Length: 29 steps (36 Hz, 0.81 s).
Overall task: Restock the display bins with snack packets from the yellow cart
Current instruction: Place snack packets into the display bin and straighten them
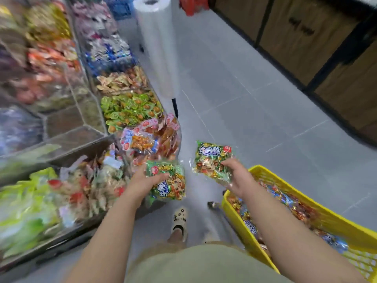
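Green packets: left hand (145,179) grips left packet (170,186), right hand (237,177) grips right packet (212,158), hands apart; bins (85,137) lie left, nearer left hand.

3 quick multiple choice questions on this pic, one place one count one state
1. The yellow cart stands: A) at the person's right B) at their left C) on the bins
2. Packets in the hands: A) one B) two C) four
3. The right hand is: A) open and idle B) holding a green packet C) resting on the floor

1 A, it sits by the right arm. 2 B, the left hand holds a second packet. 3 B, fingers curl round it.
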Tool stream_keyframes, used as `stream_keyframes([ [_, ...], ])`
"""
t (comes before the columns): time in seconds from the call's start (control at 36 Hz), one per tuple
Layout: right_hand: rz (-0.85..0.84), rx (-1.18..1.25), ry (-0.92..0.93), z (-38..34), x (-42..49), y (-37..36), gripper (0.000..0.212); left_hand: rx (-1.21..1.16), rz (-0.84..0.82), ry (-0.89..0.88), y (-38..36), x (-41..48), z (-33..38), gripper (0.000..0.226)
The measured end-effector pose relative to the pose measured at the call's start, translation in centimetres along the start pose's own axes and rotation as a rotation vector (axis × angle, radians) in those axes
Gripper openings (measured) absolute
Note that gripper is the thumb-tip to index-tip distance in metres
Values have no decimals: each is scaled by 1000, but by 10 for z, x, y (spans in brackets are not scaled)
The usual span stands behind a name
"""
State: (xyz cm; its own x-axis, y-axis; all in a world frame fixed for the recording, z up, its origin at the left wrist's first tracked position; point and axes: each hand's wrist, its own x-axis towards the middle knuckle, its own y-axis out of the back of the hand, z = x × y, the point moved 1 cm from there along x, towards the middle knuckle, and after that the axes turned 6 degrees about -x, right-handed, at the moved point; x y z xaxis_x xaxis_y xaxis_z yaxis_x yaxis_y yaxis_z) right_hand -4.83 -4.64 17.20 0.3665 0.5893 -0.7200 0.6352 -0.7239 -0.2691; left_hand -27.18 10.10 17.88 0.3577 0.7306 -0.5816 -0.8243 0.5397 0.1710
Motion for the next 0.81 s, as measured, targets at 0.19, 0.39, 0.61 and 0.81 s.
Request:
stream_keyframes([
  [0.19, -256, -163, 30, 25, 8, -104, 16, -219, 258, -11, 104, -37, -33, 100],
  [0.39, -386, -304, -9, 73, 18, -215, 48, -350, 387, 38, 221, -51, -60, 139],
  [0.61, -391, -471, -51, 124, 27, -344, 140, -380, 470, -3, 367, -51, -70, 128],
  [0.81, -367, -463, -3, 123, 30, -417, 120, -366, 508, -35, 441, -39, -54, 153],
])
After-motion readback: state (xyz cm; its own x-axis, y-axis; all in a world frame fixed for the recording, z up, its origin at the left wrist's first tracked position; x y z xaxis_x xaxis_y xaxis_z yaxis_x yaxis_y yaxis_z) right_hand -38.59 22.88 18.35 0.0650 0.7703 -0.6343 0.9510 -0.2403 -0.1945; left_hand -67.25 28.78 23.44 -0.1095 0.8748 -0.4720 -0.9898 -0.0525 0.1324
